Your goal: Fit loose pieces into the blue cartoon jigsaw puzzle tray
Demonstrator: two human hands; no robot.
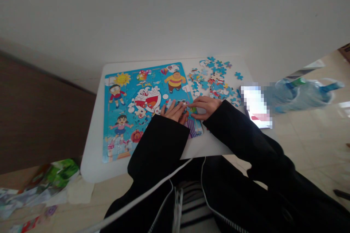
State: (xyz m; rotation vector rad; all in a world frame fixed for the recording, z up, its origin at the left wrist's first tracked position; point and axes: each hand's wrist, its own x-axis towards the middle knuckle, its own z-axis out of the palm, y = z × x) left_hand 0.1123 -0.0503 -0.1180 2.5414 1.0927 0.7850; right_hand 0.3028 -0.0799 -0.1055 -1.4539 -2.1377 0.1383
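1. A cartoon jigsaw puzzle [142, 105] lies flat on a small white table [93, 160], covering most of its left and middle part. Its blue picture is largely assembled.
2. The left hand [172, 110] rests palm down on the right part of the puzzle, fingers stretched forward and pressed flat on the pieces, gripping nothing that I can make out.
3. The right hand [205, 106] lies just beside it, at the puzzle's right edge, its fingers reaching left so that their tips meet those of the left hand.
4. Between the two sets of fingertips sits a small puzzle piece [182, 104], touched from both sides. Whether the right fingers pinch it or only push on it cannot be told, as the spot is small and blurred.
5. A heap of loose pieces [214, 78] is spread on the far right of the table, just beyond the right hand.
6. Both arms wear black sleeves [164, 142] that come in from the near edge.
7. Plastic water bottles [300, 93] lie to the right of the table.
8. Coloured wrappers [54, 174] lie on the floor at the near left.
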